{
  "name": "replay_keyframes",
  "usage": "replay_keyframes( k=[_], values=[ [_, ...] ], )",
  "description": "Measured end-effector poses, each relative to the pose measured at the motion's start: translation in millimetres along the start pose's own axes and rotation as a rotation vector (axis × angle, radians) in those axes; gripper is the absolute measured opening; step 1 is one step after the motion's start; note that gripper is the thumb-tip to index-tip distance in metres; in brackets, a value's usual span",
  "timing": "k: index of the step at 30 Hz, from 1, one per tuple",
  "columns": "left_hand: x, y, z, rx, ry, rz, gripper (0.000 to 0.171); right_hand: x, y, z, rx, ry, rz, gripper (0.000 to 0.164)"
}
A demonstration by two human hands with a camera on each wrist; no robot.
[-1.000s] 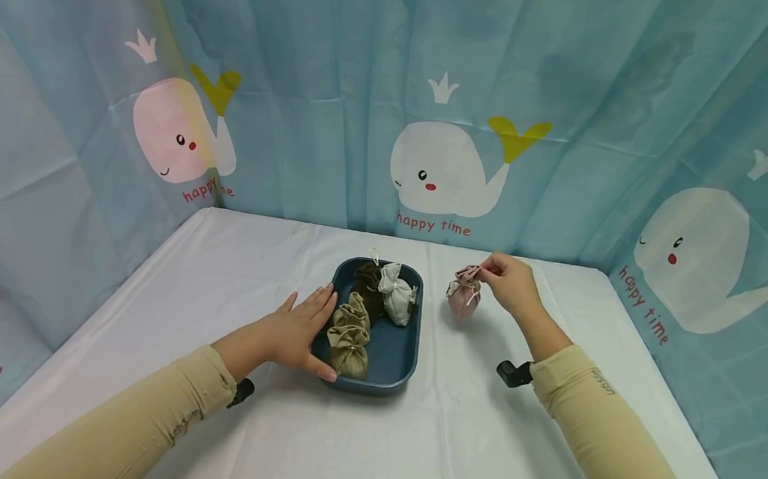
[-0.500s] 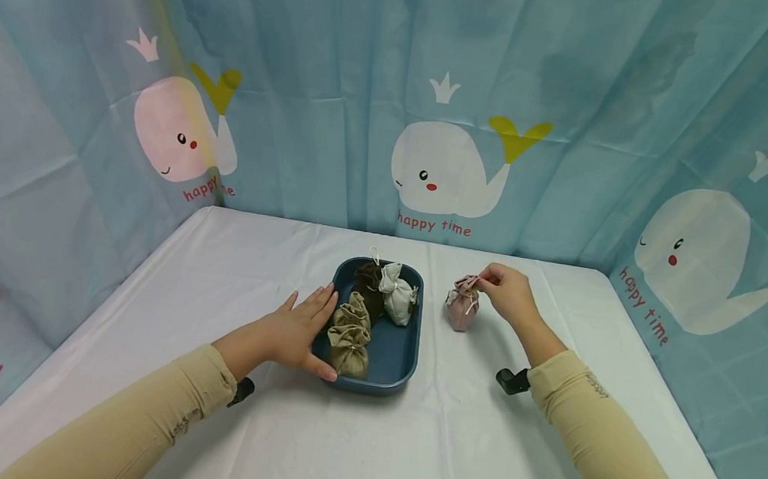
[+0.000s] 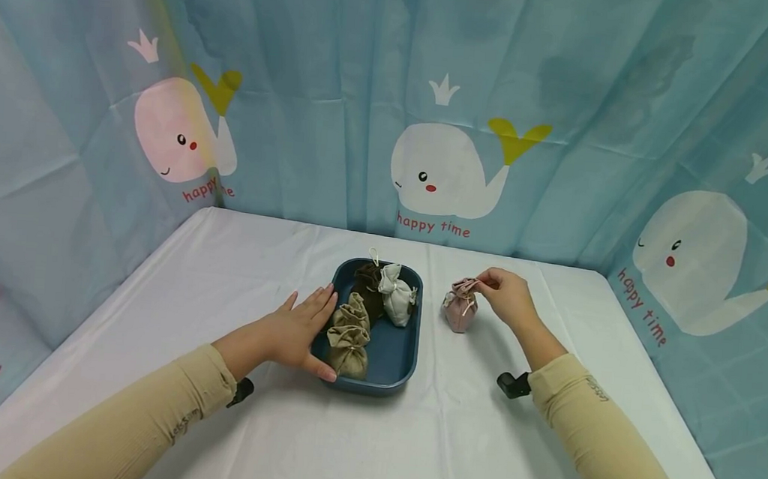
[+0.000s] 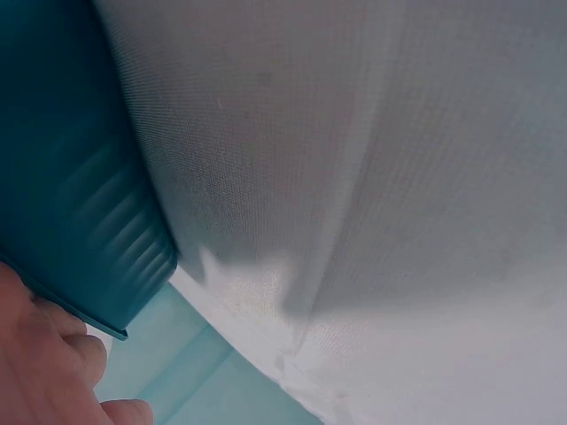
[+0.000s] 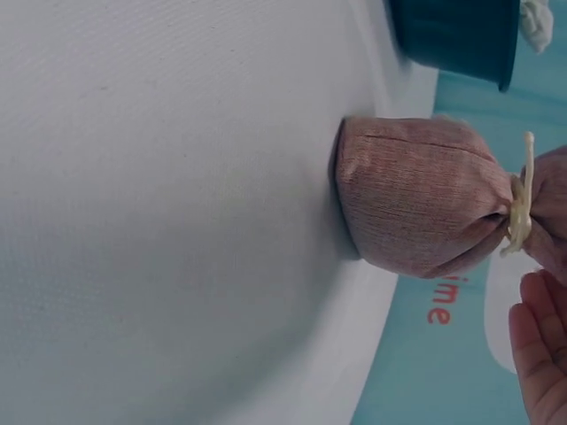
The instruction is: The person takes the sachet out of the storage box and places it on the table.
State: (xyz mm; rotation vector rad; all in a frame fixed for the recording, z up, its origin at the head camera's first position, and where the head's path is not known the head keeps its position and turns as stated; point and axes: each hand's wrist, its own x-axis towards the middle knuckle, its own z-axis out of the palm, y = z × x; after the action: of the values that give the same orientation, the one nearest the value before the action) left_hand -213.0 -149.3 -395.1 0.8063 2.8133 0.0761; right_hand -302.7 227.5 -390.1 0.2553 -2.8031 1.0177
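Note:
My left hand (image 3: 291, 334) rests spread along the left rim of a blue tray (image 3: 391, 354), its fingers straight and the thumb near the front corner. Two khaki drawstring pouches, a rear one (image 3: 349, 316) and a front one (image 3: 349, 358), lie inside with a dark brown pouch (image 3: 371, 300) and a white pouch (image 3: 398, 301). To the right of the tray, my right hand (image 3: 509, 300) pinches the gathered top of a pink drawstring pouch (image 3: 461, 316). That pouch's flat base sits on the cloth in the right wrist view, its cream cord (image 5: 523, 199) tied round the neck.
A white cloth (image 3: 218, 286) covers the table around the tray. Blue curtains (image 3: 310, 151) with printed whales stand behind and at both sides. A black wrist mount (image 3: 513, 385) juts from the right cuff, close to the cloth.
The pink pouch has come down from a blurred, raised position to stand upright on the cloth, with my right hand lowered along with it. My left hand and the tray have stayed put.

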Motion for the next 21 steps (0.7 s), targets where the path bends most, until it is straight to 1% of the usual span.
replay_keyframes(
  k=[3, 8, 14, 21],
  values=[
    [-0.6, 0.2, -0.5, -0.002, 0.0, 0.0, 0.129, 0, 0, -2, -0.005, -0.012, 0.002, 0.018],
    [-1.2, 0.5, -1.0, 0.003, -0.001, 0.0, 0.129, 0, -1, -8, -0.003, -0.009, -0.006, 0.024],
    [-1.2, 0.2, -1.2, 0.002, -0.002, 0.002, 0.129, 0, -6, -17, 0.027, 0.011, -0.015, 0.023],
    [-1.3, 0.8, -1.9, 0.001, -0.004, 0.003, 0.129, 1, -11, -23, 0.051, 0.028, -0.039, 0.024]
  ],
)
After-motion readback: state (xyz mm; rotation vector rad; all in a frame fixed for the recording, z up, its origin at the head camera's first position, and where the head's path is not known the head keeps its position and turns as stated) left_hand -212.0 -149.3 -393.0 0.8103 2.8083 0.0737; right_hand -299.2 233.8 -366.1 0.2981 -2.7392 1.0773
